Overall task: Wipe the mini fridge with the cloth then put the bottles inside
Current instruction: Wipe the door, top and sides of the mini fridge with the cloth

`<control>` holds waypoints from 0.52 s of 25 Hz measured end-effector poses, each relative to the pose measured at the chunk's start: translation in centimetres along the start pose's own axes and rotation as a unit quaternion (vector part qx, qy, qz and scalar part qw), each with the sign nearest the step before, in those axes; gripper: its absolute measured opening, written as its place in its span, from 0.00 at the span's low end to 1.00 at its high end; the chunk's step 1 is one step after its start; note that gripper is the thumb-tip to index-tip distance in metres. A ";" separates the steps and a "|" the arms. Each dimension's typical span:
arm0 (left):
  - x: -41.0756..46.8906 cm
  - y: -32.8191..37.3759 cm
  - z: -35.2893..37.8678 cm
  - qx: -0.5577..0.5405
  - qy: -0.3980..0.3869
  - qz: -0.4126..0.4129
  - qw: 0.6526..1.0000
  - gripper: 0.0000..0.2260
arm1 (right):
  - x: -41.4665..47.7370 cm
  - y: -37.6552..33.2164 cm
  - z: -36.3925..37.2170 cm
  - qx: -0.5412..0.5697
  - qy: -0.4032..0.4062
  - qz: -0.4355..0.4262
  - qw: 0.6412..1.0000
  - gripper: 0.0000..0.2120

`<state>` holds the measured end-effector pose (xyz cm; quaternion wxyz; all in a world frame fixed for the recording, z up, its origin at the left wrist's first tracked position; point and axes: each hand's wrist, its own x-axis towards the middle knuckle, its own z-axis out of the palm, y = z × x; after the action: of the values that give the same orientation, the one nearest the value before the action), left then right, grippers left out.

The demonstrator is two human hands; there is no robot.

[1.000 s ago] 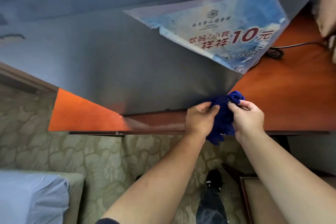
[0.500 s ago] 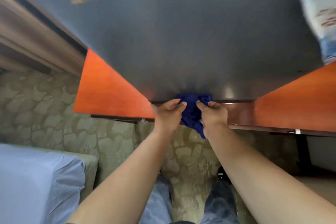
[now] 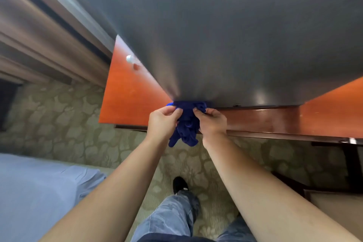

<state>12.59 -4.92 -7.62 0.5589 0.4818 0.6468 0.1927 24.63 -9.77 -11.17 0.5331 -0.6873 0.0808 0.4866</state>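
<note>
The left hand [image 3: 164,122] and right hand [image 3: 212,123] both pinch the blue cloth [image 3: 186,124] in their fingers [image 3: 176,111]; it has slid left along the mini fridge [image 3: 225,45] bottom edge to the corner by the desk [image 3: 127,94]; wiping goes on; 0 bottles show.

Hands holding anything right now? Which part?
Both hands pinch the blue cloth: left hand at its upper left edge, right hand at its upper right; the rest hangs bunched between them.

We look down and forward from head height, close above the left hand [image 3: 164,124] and right hand [image 3: 212,124]; the mini fridge [image 3: 235,45] stands beyond them, carpet [image 3: 59,120] beneath.
</note>
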 end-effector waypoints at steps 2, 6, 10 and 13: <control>-1.3 1.4 4.1 -0.005 -0.005 -0.013 1.000 0.02 | 0.3 -2.5 -4.0 0.006 0.030 -0.010 0.999 0.10; -5.0 5.0 16.8 -0.071 -0.065 -0.030 0.995 0.09 | 1.3 -8.7 -14.8 0.038 0.117 -0.067 0.990 0.10; -8.9 7.7 26.1 -0.134 -0.111 -0.045 0.984 0.09 | 1.9 -13.4 -24.5 0.053 0.118 -0.136 0.982 0.05; -11.7 9.7 27.8 -0.189 -0.091 -0.048 0.977 0.03 | 0.7 -15.6 -26.6 0.042 0.078 -0.162 0.983 0.07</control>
<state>40.80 -18.28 -2.09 0.7051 0.3514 0.5672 0.2400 50.32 -24.50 -2.60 0.6255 -0.7040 0.0303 0.3348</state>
